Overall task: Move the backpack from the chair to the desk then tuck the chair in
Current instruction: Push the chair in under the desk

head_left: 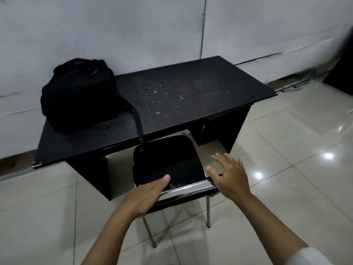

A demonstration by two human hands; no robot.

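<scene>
The black backpack (80, 96) sits on the left part of the black desk (191, 92), one strap hanging over the front edge. The black chair (168, 161) with chrome legs stands in front of the desk, its seat partly under the desktop. My left hand (145, 196) rests on the chair's backrest top, thumb over the front and fingers wrapped behind it. My right hand (227, 176) hovers with fingers spread at the backrest's right end, just above it.
A white wall runs behind the desk. Glossy pale floor tiles (286, 178) surround the chair. The desktop bears dust and small specks. A dark object (342, 73) stands at the far right by the wall.
</scene>
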